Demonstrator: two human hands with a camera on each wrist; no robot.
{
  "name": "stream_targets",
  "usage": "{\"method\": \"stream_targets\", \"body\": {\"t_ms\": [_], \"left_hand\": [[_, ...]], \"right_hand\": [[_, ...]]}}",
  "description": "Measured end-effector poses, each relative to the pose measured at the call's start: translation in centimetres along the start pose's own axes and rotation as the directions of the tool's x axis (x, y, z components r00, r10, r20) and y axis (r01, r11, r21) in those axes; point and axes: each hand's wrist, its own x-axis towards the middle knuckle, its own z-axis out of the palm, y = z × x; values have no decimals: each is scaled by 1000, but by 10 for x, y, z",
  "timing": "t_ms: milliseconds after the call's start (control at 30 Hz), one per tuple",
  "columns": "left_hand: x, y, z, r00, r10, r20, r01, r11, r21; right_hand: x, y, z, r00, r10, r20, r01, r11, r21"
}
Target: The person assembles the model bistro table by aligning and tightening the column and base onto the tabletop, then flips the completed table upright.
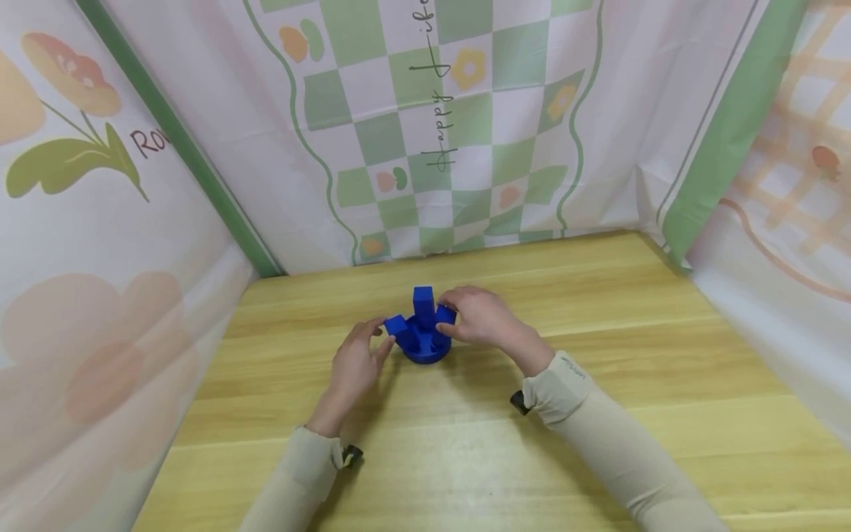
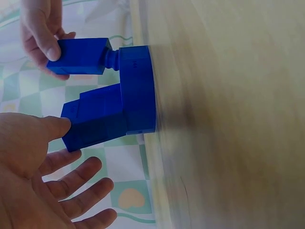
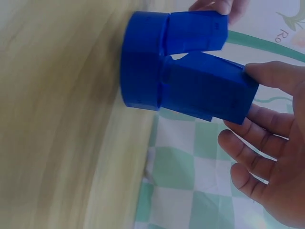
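A round blue base stands on the table, with three blue rectangular blocks rising from it. The rear block stands upright and no hand touches it. My left hand pinches the outer end of the left block between thumb and index finger, its other fingers spread loosely. On the other side, my right hand pinches the outer end of the right block the same way. Both held blocks lean outward. In the left wrist view, a narrow neck joins the right-hand block to the base.
The wooden table extends around the blue piece. A patterned cloth hangs behind it, with further cloth walls at left and right. Dark wrist-camera parts show by the sleeves.
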Motion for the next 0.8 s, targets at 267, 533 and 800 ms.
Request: {"method": "stream_targets", "body": {"t_ms": [267, 533, 800], "left_hand": [[0, -2, 2, 1000, -8, 9, 8, 1000, 3], [1, 0, -1, 1000, -9, 10, 9, 1000, 7], [0, 2, -2, 1000, -12, 25, 12, 1000, 10]], "right_hand": [[6, -2, 9, 996, -87, -31, 83, 991, -107], [8, -3, 12, 998, -64, -8, 64, 997, -40], [5, 0, 14, 995, -101, -13, 99, 989, -110]]}}
